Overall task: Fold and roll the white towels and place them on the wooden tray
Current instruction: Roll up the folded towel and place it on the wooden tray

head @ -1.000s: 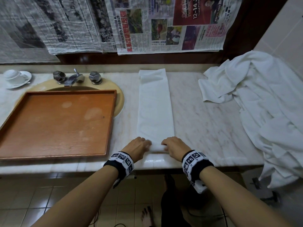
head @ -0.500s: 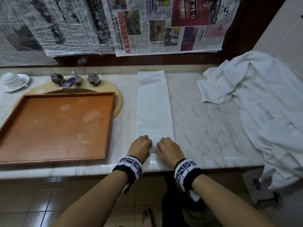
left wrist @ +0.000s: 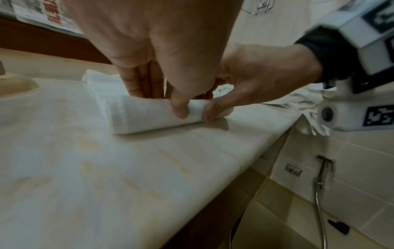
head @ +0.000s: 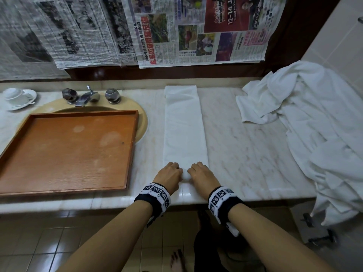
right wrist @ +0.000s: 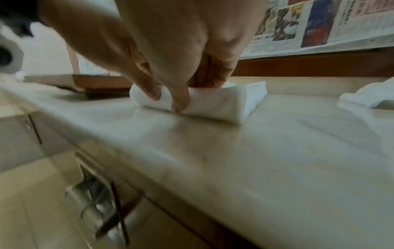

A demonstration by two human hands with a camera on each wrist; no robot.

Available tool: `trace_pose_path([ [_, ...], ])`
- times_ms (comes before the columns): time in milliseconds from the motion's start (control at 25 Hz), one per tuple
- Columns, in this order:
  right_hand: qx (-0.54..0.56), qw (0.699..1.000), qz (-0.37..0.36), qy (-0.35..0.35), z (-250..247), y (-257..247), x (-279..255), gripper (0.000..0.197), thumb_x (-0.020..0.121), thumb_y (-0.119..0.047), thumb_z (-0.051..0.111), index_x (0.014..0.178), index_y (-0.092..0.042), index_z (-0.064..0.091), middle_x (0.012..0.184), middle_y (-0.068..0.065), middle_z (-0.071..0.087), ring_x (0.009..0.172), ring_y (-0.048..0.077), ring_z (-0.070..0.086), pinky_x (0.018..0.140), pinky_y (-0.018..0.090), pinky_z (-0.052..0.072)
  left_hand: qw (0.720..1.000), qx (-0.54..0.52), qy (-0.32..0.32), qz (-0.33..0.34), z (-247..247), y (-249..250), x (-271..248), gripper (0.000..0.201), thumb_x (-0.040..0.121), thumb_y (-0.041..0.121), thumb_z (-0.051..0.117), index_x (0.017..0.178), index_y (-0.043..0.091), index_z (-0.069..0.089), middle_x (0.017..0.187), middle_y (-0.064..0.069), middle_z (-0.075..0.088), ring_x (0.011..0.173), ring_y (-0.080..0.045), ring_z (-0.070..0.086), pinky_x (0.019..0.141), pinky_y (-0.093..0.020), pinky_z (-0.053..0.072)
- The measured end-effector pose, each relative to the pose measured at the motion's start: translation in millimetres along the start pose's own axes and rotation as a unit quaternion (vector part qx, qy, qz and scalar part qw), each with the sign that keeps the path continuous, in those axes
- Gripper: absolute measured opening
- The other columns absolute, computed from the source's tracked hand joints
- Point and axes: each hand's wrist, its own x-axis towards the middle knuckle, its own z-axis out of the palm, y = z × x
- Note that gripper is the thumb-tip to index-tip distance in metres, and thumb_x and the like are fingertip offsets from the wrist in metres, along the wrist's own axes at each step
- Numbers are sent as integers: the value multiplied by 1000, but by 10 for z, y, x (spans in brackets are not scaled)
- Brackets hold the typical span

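A white towel (head: 183, 126), folded into a long narrow strip, lies on the marble counter running away from me. Its near end is wound into a small roll (left wrist: 147, 116) (right wrist: 209, 104). My left hand (head: 170, 176) and right hand (head: 202, 176) sit side by side on that roll, fingers curled over its far side and thumbs pressed on its near side. The left hand (left wrist: 162, 80) and right hand (right wrist: 170, 67) show this grip up close. The wooden tray (head: 66, 152) lies to the left over the sink and holds nothing.
A heap of loose white towels (head: 318, 122) covers the counter's right end and hangs over its edge. A tap (head: 86, 97) and a cup on a saucer (head: 18, 98) stand at the back left. Newspaper sheets (head: 137, 30) hang on the wall behind.
Both hands have moved closer together and a little away from me, and the towel's near end has turned over into a thicker roll. The flat strip looks shorter.
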Motion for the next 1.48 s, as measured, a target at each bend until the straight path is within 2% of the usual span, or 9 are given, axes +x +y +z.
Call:
trace_pose_path([
  [120, 9, 997, -5, -82, -43, 106, 35, 24, 91, -5, 52, 113, -5, 60, 116, 10, 56, 112, 26, 47, 93, 34, 40, 998, -26, 46, 22, 70, 78, -180, 17, 81, 2, 64, 94, 11, 68, 98, -5, 63, 92, -24, 58, 62, -31, 50],
  [280, 49, 996, -11, -69, -3, 145, -30, 27, 97, -12, 48, 121, -6, 58, 119, 8, 53, 114, 24, 46, 92, 34, 42, 995, -49, 71, 44, 241, 83, -286, 32, 60, -5, 74, 89, 11, 70, 88, -5, 65, 82, -24, 62, 56, -26, 51],
  [520, 11, 1000, 11, 22, 184, 95, -140, 39, 72, -10, 77, 108, -8, 64, 102, 7, 62, 94, 23, 57, 75, 30, 53, 998, -31, 57, 16, 67, 124, 32, 33, 83, -6, 46, 107, 2, 67, 114, -14, 59, 108, -32, 50, 90, -35, 44],
  [720, 91, 993, 3, -79, 71, 254, 58, 25, 93, -2, 48, 114, -7, 61, 111, 8, 54, 108, 24, 46, 89, 31, 40, 984, -97, 134, 60, 301, 245, -309, 46, 68, -5, 69, 112, 5, 60, 106, -11, 59, 96, -29, 54, 83, -34, 50],
  [840, 53, 998, 23, 31, 128, 133, -44, 30, 85, -1, 58, 114, -5, 61, 111, 9, 56, 106, 26, 52, 87, 32, 47, 979, -107, 153, 80, 410, 149, -251, 54, 63, -8, 71, 114, 2, 57, 106, -14, 62, 99, -27, 49, 91, -33, 42],
  [1000, 5, 996, -8, 89, 338, 18, -201, 64, 51, -4, 83, 113, 2, 65, 105, 15, 64, 95, 29, 63, 89, 36, 55, 989, -112, 84, 42, 281, 86, 23, 41, 73, -9, 59, 112, 1, 64, 107, -14, 63, 100, -31, 55, 92, -38, 48],
  [1160, 40, 994, -26, 102, 254, 198, -82, 42, 69, -3, 70, 111, -2, 65, 105, 12, 64, 95, 28, 62, 89, 35, 53, 985, -106, 135, 15, 301, 144, -47, 44, 74, -9, 63, 116, 0, 61, 110, -15, 60, 102, -30, 54, 93, -33, 45],
  [1280, 98, 995, -35, -4, 175, 281, -33, 49, 79, 6, 47, 126, -6, 55, 118, 9, 55, 110, 26, 48, 98, 31, 38, 970, -132, 196, 55, 472, 205, -259, 56, 64, -11, 72, 117, 0, 57, 106, -15, 60, 100, -25, 48, 93, -32, 41],
  [1480, -11, 994, -20, 106, 338, 128, -231, 59, 61, 2, 74, 119, 5, 61, 112, 20, 62, 100, 35, 61, 93, 43, 52, 981, -142, 128, 33, 404, 70, -55, 44, 64, -11, 64, 106, 3, 61, 98, -14, 61, 93, -28, 52, 86, -40, 48],
])
